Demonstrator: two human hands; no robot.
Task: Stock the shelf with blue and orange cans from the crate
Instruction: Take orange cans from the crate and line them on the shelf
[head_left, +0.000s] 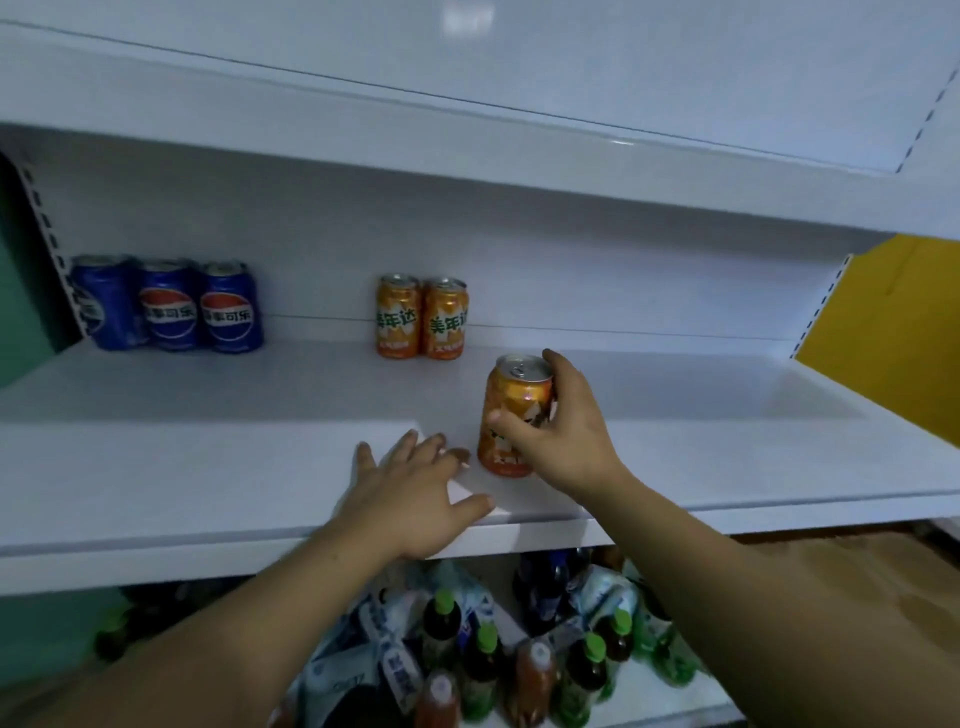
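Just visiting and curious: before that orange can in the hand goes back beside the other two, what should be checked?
1. Grip: right hand curls round the orange metal can: ok.
2. Can upright: ok.
3. Can's base resting on the white shelf: cannot tell.
4. Spot right of the two orange cans at the back free: ok.
5. Left hand, flat on the shelf, left of the path: ok.

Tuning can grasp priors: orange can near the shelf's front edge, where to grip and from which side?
Grip the orange can around its mid side wall, coming from the front right, as the right hand does: thumb on the near face, fingers behind. It stands roughly upright with its wall exposed; the left hand lies flat on the shelf on its left, crowding that side.
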